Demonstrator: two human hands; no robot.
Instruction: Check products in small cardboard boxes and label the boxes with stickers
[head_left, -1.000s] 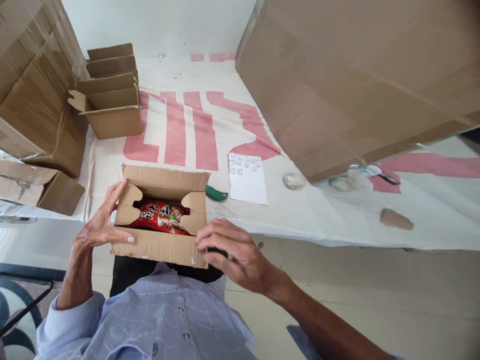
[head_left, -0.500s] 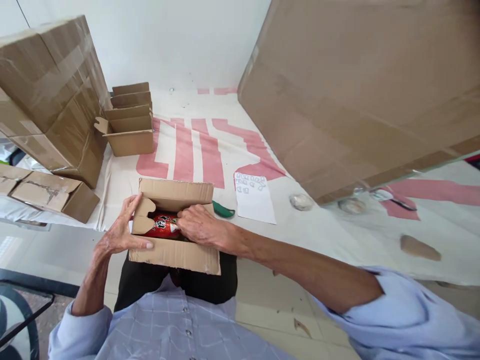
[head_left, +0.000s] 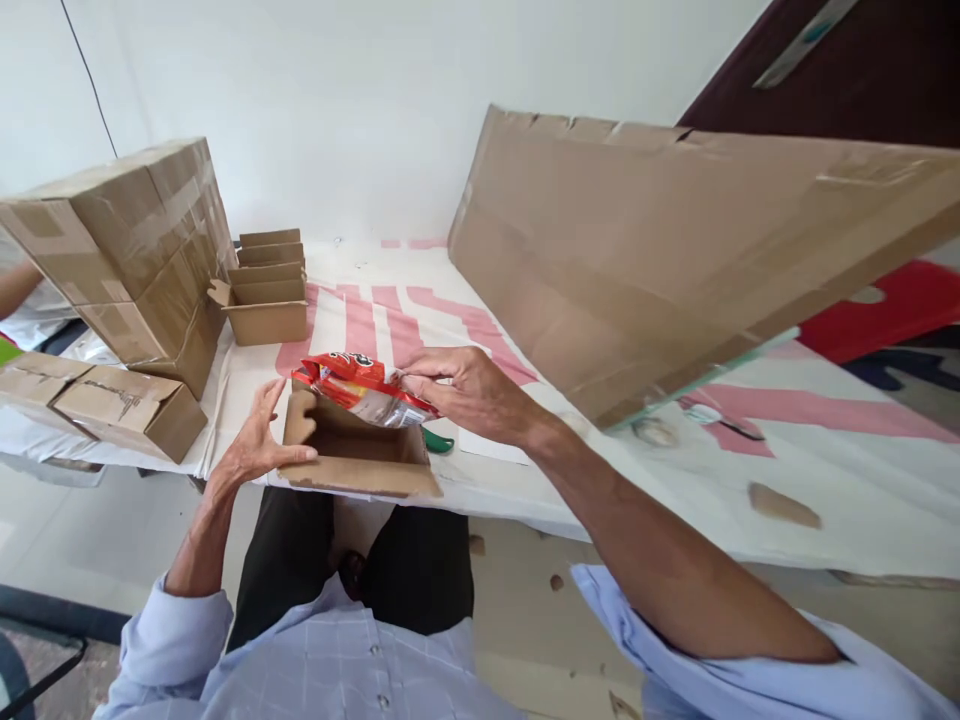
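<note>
Nearest the person, at the front edge of the table (head_left: 570, 500), sits a small open cardboard box (head_left: 360, 465) just above the lap. Its left tab flap stands up, and what shows of its inside looks bare. The left hand (head_left: 255, 448) steadies it with fingers spread, the thumb laid along the front wall and the other fingers up beside the left flap, bracing rather than closing on it. The right hand (head_left: 469, 390) is pinched on the right end of a red and silver noodle packet (head_left: 364, 388), holding it tilted in the air just over the box mouth and clear of the walls. The step in hand looks like the handling of this packet at the open box. Any further move calls for keeping the packet level and square to the opening so its corners clear the flap, while the left hand keeps the light box from sliding off the edge. Just behind the box lies a green object (head_left: 437, 441), partly hidden. Farther back are a stack of open empty boxes (head_left: 266, 295), taped cartons (head_left: 142, 250) at left, and a large carton (head_left: 660, 260) at right.
</note>
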